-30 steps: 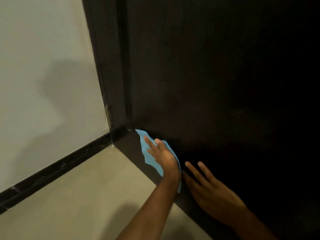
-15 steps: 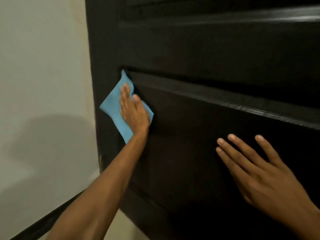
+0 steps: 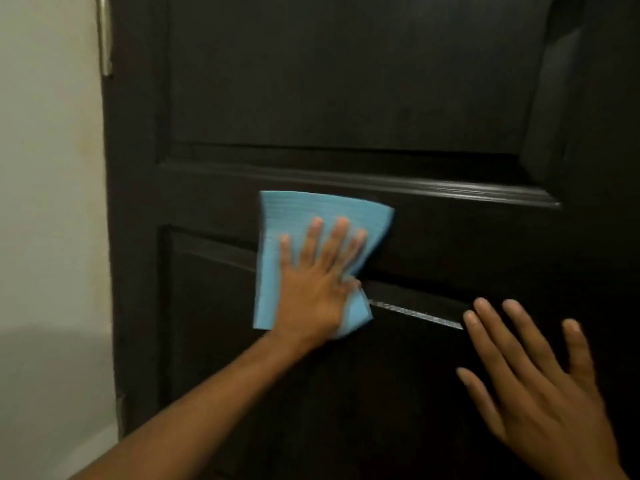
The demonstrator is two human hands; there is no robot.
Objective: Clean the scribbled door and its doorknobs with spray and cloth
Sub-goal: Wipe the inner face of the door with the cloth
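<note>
A dark panelled door (image 3: pixel 346 81) fills most of the view. My left hand (image 3: pixel 317 282) presses a blue cloth (image 3: pixel 311 213) flat against the door's middle rail, fingers straight and spread, over the top edge of the lower panel. My right hand (image 3: pixel 530 379) lies flat on the lower panel at the right, fingers spread and straight, holding nothing. No doorknob, spray bottle or scribble shows in this view.
A pale wall (image 3: pixel 48 202) stands left of the door. A metal hinge (image 3: pixel 104 36) sits on the door's left edge near the top, and a second hinge (image 3: pixel 119 414) shows lower down.
My left hand has carried the cloth from the door's bottom corner up its left edge and then right onto the middle rail. My right hand has followed upward, staying flat on the door.
</note>
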